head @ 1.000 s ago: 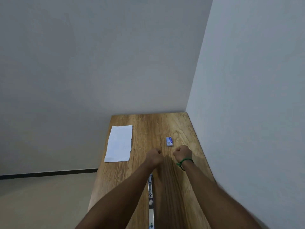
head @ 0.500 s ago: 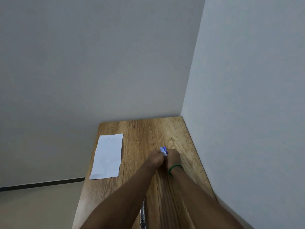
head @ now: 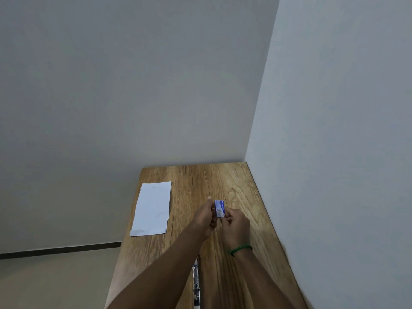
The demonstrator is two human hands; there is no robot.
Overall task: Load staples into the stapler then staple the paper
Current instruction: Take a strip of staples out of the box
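Observation:
A small blue and white staple box (head: 219, 208) is held above the wooden table (head: 223, 177) between both hands. My left hand (head: 205, 219) pinches its left side and my right hand (head: 236, 226), with a green band at the wrist, grips its near end. A white sheet of paper (head: 152, 208) lies flat near the table's left edge. The stapler (head: 196, 282) shows as a thin metal strip lying open between my forearms, mostly hidden by my left arm.
A white wall runs along the table's right edge and another wall stands behind its far edge. The floor lies to the left, below the table's left edge.
Both fists were apart with the staple box lying on the table. They closed in on the box and now hold it lifted between them.

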